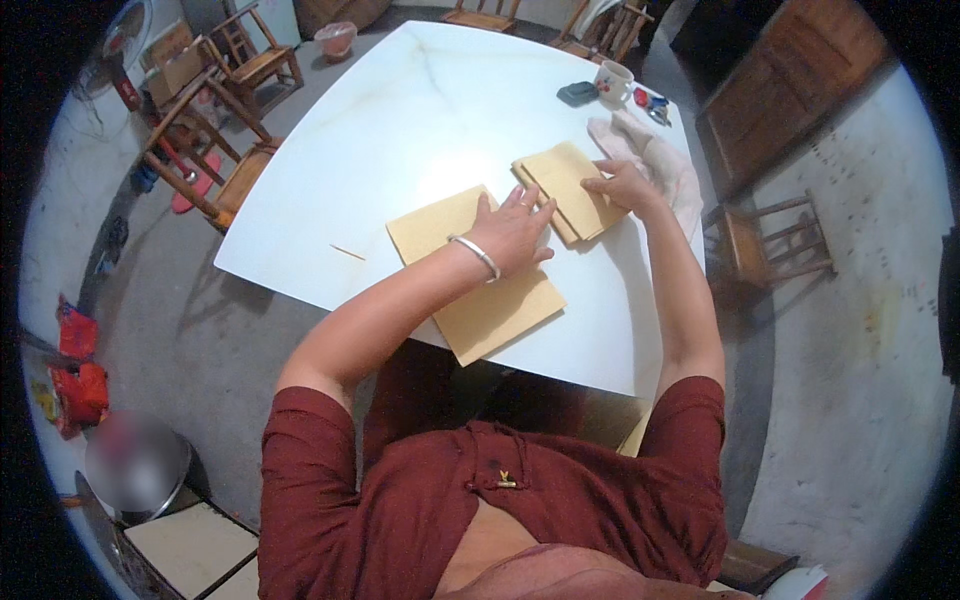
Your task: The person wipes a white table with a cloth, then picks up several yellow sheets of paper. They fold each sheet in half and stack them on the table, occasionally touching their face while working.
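Observation:
A long sheet or stack of coarse yellow paper [495, 326] lies aslant across the near part of a white table, one corner overhanging the front edge. My left hand [514, 225], with a ring and a silver bangle, spreads over its middle. Its fingertips reach the near left edge of a smaller stack of folded yellow paper [566, 184]. At that stack's right side, my right hand [626, 186] holds the edge, thumb on top; its other fingers are partly hidden. The stack has several layers, slightly out of line.
The white table [360, 165] bears a thin stick [347, 252] at left. Toward the far right are a crumpled pale cloth [645, 146], a white mug [615, 81], a dark flat object [577, 94] and small red and metal items [652, 103]. Wooden chairs [244, 180] stand around.

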Action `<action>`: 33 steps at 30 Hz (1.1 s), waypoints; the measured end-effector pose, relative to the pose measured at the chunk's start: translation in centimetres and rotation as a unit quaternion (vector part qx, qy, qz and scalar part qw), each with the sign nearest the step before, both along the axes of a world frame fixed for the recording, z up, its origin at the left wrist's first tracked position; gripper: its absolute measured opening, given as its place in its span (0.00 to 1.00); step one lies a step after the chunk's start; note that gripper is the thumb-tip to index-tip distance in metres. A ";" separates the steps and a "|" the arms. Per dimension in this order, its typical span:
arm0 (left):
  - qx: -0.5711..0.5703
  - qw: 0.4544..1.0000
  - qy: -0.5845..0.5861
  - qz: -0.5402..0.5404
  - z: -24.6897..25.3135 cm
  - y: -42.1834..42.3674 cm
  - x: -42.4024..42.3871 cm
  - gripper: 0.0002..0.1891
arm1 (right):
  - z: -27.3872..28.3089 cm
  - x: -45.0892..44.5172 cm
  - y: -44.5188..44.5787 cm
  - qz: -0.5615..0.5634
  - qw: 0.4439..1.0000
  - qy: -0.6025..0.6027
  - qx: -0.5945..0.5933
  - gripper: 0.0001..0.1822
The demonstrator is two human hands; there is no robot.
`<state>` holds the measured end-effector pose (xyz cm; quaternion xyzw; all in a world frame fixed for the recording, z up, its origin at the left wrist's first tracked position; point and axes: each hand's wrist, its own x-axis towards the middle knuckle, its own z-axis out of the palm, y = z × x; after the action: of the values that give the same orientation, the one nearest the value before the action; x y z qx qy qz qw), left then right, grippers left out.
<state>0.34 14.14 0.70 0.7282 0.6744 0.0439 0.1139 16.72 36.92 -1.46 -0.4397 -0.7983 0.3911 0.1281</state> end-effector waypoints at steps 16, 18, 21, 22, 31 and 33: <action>0.008 0.999 -0.039 0.015 -0.7 0.6 1.0 0.43 | -1.2 -1.4 -0.2 -0.014 0.996 -0.042 0.074 0.28; 0.012 0.999 -0.025 0.021 -0.6 0.8 1.1 0.40 | -1.0 -1.3 -0.5 -0.009 0.993 -0.061 0.096 0.29; 0.062 0.998 -0.005 0.023 -1.4 2.3 1.0 0.36 | -0.7 -1.6 -1.0 -0.002 0.988 -0.082 0.130 0.30; 0.103 0.995 -0.009 0.010 -2.4 3.4 0.6 0.35 | -0.7 -1.6 -1.1 -0.002 0.986 -0.086 0.142 0.30; 0.057 0.997 0.042 0.015 -4.6 6.9 1.1 0.37 | -1.1 -1.3 -4.1 0.024 0.925 -0.050 0.375 0.28; 0.061 0.997 0.052 0.021 -4.4 6.6 1.0 0.35 | -2.7 -1.2 -5.3 0.055 0.939 -0.164 0.298 0.26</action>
<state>1.37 20.75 -3.69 0.7206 0.6908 0.0493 0.0335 15.51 31.66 -4.18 -0.3945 -0.9113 0.0637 0.0987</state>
